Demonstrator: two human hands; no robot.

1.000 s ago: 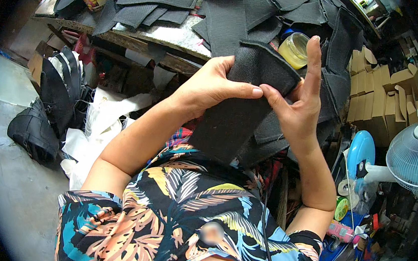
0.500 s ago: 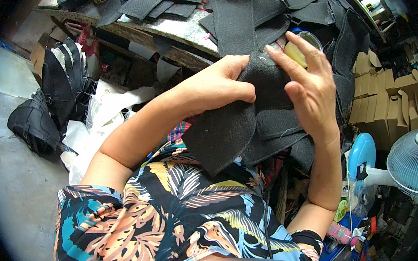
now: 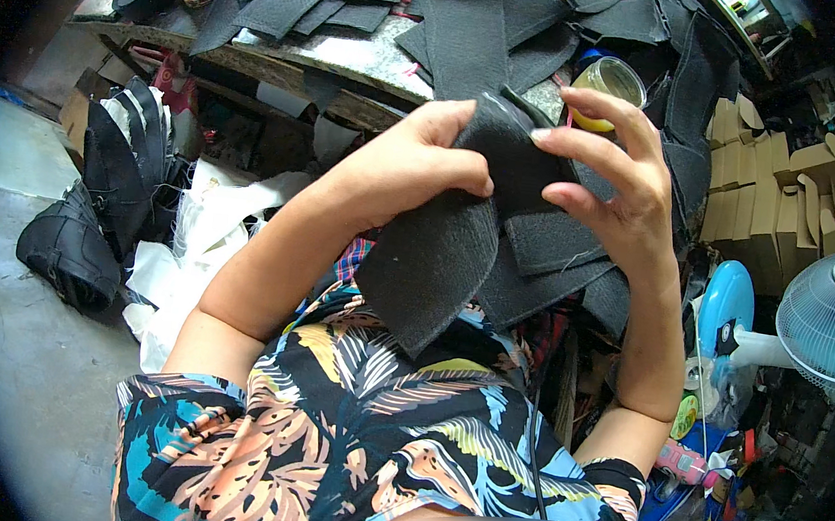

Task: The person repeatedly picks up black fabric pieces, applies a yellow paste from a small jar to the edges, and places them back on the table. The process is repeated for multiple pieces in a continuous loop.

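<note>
The left hand [image 3: 417,165] was closed on the upper edge of a black felt piece [image 3: 437,262], thumb in front and fingers curled behind it. The right hand [image 3: 610,194] was pinched on the same stack from the other side, fingers spread over the top of a second, smaller felt layer [image 3: 550,238]. The piece hung in front of the chest, below the counter [image 3: 357,54] edge, its lower end drooping toward the patterned shirt [image 3: 340,434].

It looked light and limp: it bent under its own weight and folded where the fingers pressed. The nap seemed rough enough to resist slipping, and nothing about it appeared fragile. Holding it near an edge or corner with a flat pinch seemed best, since a grip at the middle would probably let both ends flop.

On the counter lay more black cut pieces [image 3: 461,14], overlapping in loose heaps, with a jar [image 3: 607,83] of yellowish stuff just right of them. Right of the counter stood stacked cardboard boxes [image 3: 767,184] and a small fan [image 3: 829,315]. Left of it, dark bags [image 3: 91,209] sat on the grey floor [image 3: 17,353].
</note>
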